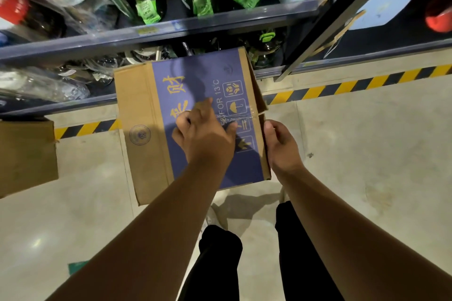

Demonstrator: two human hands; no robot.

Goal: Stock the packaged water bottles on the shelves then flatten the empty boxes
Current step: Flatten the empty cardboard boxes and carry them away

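A brown cardboard box (146,134) with a purple printed panel and yellow characters stands on the floor in front of the shelves, its top seam held by clear tape. My left hand (203,129) lies on the purple panel with its forefinger stretched toward the tape and its other fingers curled. My right hand (281,144) grips the box's right edge, thumb on top. Dark glass bottles with green tags (146,7) stand on the upper shelf, and clear plastic-wrapped bottles (39,85) lie on the lower shelf at left.
A second brown box (27,156) stands on the floor at the left. Black-and-yellow hazard tape (342,88) runs along the floor by the shelf base. A dark shelf upright (330,22) slants at the right. My legs are below the box.
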